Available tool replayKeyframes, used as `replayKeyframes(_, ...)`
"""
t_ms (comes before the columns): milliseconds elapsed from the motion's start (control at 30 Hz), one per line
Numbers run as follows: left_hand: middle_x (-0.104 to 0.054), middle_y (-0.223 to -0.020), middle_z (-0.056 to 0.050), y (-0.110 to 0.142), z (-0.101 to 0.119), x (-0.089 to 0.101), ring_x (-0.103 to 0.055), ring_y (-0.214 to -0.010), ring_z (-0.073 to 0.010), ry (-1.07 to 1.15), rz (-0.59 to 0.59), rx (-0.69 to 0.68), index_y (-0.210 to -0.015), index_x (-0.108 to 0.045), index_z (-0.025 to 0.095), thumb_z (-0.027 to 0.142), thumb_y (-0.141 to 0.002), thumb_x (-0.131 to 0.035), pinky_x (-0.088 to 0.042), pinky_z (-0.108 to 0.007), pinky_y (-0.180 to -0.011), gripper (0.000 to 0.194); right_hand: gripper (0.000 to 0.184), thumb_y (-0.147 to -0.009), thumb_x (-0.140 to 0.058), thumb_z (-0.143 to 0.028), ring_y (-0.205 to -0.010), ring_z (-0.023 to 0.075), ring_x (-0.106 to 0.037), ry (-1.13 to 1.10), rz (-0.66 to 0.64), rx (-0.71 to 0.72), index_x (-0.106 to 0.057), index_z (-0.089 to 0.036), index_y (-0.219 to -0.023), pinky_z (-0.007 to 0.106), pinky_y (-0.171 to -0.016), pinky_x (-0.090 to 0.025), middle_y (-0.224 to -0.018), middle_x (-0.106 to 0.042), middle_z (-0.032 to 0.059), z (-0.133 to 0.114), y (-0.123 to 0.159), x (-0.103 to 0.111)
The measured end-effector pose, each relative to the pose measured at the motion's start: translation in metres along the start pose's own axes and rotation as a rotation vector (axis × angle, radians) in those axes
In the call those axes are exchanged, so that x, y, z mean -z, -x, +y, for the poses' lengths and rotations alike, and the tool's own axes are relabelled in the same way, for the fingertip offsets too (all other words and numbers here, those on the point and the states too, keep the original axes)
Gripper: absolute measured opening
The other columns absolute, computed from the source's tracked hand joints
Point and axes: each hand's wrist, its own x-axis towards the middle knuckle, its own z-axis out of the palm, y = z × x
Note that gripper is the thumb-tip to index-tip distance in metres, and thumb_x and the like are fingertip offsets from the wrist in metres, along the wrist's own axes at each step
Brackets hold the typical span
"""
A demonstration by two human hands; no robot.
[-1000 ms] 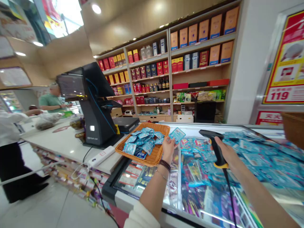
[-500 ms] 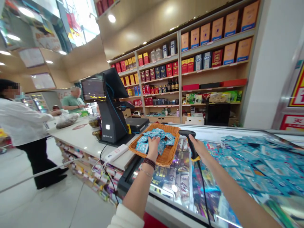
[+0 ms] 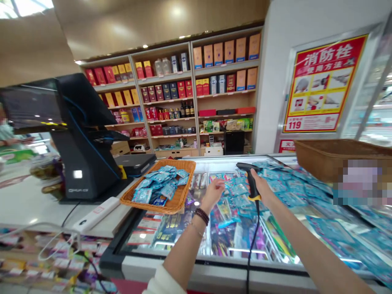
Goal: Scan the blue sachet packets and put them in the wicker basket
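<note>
My right hand [image 3: 260, 185] is wrapped around the grip of a black barcode scanner [image 3: 251, 179], whose head points left and whose cable hangs down over the glass. My left hand [image 3: 215, 191], with a beaded bracelet at the wrist, hovers over the glass-topped case, its fingers loosely bent and nothing visible in them. Just right of those fingers lie blue packets [image 3: 239, 190], spread across the glass. To the left, a wicker basket [image 3: 180, 201] holds a heap of similar blue packets [image 3: 163, 181].
A black checkout terminal [image 3: 85, 139] stands on the white counter, a white power strip [image 3: 96, 212] in front of it. At right, a brown basket [image 3: 339, 151] sits above more packets. Shelves of boxes [image 3: 171, 90] line the back wall.
My left hand has left the wicker basket and moved right, towards the packets on the glass. The view has turned right, bringing in the wall poster and brown basket. My right hand still holds the scanner.
</note>
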Motion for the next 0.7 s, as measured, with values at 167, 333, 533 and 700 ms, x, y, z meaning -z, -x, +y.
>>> replayKeyframes(167, -0.071, -0.148, -0.022, -0.013, 0.004, -0.058, -0.061, -0.146, -0.0337, -0.625, -0.104, -0.027, -0.135, -0.074, 0.013, 0.015, -0.089, -0.073, -0.041, -0.045, -0.127, 0.046, 0.047, -0.092, -0.078, -0.066, -0.040, 0.0126, -0.056, -0.037, 0.113, 0.023, -0.067, -0.022, -0.083, 0.023, -0.034, -0.046, -0.060, -0.064, -0.0011, 0.000, 0.005, 0.060)
replayKeyframes(333, -0.072, -0.142, -0.025, -0.016, -0.008, -0.067, -0.062, -0.143, -0.0395, -0.818, -0.079, 0.075, -0.132, -0.073, 0.012, 0.027, -0.081, -0.088, -0.044, -0.044, -0.121, 0.055, 0.050, -0.088, -0.078, -0.070, -0.040, 0.0125, -0.055, -0.062, 0.183, 0.040, -0.069, -0.021, -0.085, 0.024, -0.035, -0.045, -0.060, -0.064, -0.0015, 0.030, 0.011, 0.073)
replayKeyframes(533, -0.073, -0.134, -0.022, -0.013, -0.031, -0.058, -0.067, -0.134, -0.0375, -0.710, 0.104, 0.046, -0.123, -0.068, 0.013, 0.037, -0.078, -0.095, -0.048, -0.044, -0.114, 0.058, 0.054, -0.086, -0.076, -0.075, -0.041, 0.0132, -0.056, -0.209, 0.254, 0.050, -0.068, -0.022, -0.085, 0.025, -0.035, -0.045, -0.058, -0.064, -0.0021, 0.060, 0.004, 0.066)
replayKeyframes(700, -0.080, -0.118, -0.015, -0.009, -0.042, -0.054, -0.075, -0.119, -0.0314, -0.467, 0.240, 0.059, -0.121, -0.069, 0.017, 0.027, -0.081, -0.092, -0.054, -0.039, -0.102, 0.047, 0.056, -0.082, -0.079, -0.076, -0.041, 0.0126, -0.055, -0.225, 0.222, 0.054, -0.069, -0.022, -0.088, 0.024, -0.034, -0.044, -0.060, -0.065, -0.0017, 0.063, -0.006, 0.062)
